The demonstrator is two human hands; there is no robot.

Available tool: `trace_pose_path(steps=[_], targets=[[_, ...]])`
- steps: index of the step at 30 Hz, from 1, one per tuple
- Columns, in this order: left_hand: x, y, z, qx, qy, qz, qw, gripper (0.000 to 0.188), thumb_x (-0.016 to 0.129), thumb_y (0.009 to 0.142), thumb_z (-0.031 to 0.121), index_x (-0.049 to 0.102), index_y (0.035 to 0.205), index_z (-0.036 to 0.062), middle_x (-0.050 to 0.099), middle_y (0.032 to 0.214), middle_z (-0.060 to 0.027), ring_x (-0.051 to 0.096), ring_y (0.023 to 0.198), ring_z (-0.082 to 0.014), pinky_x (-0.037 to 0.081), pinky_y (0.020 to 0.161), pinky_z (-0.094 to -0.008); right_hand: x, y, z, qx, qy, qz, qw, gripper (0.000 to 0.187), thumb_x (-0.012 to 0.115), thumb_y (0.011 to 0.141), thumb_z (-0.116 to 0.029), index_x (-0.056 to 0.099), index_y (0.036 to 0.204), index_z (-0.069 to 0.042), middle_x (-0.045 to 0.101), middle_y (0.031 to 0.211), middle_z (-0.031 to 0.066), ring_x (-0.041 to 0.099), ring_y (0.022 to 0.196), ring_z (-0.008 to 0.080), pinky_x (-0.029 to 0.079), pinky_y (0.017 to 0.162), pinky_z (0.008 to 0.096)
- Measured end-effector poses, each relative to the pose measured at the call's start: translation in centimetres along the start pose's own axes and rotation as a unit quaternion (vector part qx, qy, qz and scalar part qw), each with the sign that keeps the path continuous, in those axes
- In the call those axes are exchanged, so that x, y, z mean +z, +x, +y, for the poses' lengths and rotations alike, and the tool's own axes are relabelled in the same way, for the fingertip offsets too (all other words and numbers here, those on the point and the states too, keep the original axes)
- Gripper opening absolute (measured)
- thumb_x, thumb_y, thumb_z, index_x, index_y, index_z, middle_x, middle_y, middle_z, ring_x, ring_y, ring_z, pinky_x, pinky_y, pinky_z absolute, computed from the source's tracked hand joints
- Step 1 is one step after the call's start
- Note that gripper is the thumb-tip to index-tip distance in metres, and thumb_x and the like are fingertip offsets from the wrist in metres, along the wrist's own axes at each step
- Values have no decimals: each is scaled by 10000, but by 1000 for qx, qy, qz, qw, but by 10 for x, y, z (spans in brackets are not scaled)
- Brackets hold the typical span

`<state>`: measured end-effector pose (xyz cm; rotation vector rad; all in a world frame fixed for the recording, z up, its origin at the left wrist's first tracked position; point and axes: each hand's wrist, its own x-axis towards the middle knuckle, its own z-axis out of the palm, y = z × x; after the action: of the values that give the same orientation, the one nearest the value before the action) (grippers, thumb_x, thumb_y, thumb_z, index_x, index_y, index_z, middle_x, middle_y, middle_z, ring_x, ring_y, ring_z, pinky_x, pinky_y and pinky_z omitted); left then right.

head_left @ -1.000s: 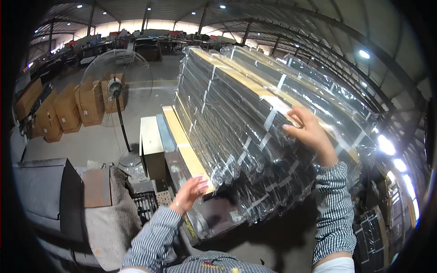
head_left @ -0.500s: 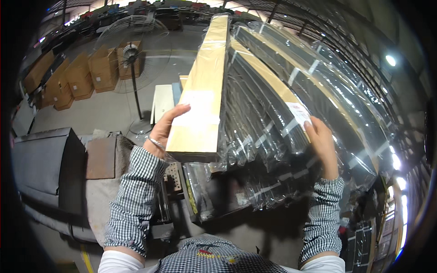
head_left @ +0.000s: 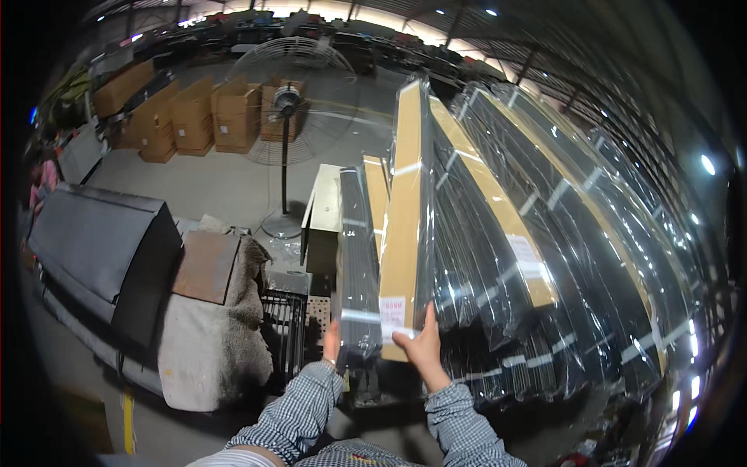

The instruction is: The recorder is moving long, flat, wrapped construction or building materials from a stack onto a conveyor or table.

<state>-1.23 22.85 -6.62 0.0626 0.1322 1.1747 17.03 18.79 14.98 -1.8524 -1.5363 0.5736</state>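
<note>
Head view. Item: film-wrapped tan-topped bundle (head_left: 405, 226), near end against right hand's (head_left: 424, 352) spread thumb and fingers; probably heavy, stiff, slippery; best gripped low on both sides. Left hand (head_left: 333, 342): beside dark bundle (head_left: 359, 265), finger closure indeterminable.

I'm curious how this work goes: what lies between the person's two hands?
The head view shows, between the left hand and right hand, the near ends of a dark wrapped bundle and a tan-faced wrapped bundle.
</note>
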Motion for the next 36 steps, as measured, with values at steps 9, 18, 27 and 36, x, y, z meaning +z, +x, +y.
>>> trace_pose_path(steps=[9, 18, 27, 36], targets=[[-88, -111, -77, -186, 43, 101, 976, 653, 586, 961, 267, 250, 1489, 82, 520, 1356, -137, 543, 1189, -266, 391, 1052, -490, 52, -92, 148, -20, -241, -139, 960, 1023, 765, 673, -297, 207, 1504, -81, 463, 1099, 235, 553, 963, 437, 485, 814, 492], [-79, -214, -195, -319, 457, -8, 830, 1223, 820, 755, 304, -118, 1497, 45, 412, 1373, -212, 416, 1275, -263, 395, 1027, -419, -39, -229, 233, -32, -291, -199, 935, 1077, 806, 628, -284, 204, 1476, -4, 506, 1111, 230, 529, 1042, 409, 452, 867, 475], [-29, -175, -170, -157, 236, 314, 906, 962, 820, 754, 178, 141, 1434, 128, 467, 1358, -115, 536, 1196, -230, 507, 945, -412, -42, -231, 279, -56, -282, -114, 951, 1064, 823, 596, -277, 251, 1446, 10, 514, 1083, 223, 513, 1047, 408, 442, 876, 464], [-11, -249, -219, -276, 265, 301, 874, 803, 882, 665, 183, 416, 1300, 26, 617, 1048, -113, 604, 673, -166, 412, 439, -247, -83, -253, 290, -123, -168, -278, 938, 912, 732, 668, -187, 289, 1420, 75, 488, 1232, 317, 481, 1136, 476, 394, 979, 488]])
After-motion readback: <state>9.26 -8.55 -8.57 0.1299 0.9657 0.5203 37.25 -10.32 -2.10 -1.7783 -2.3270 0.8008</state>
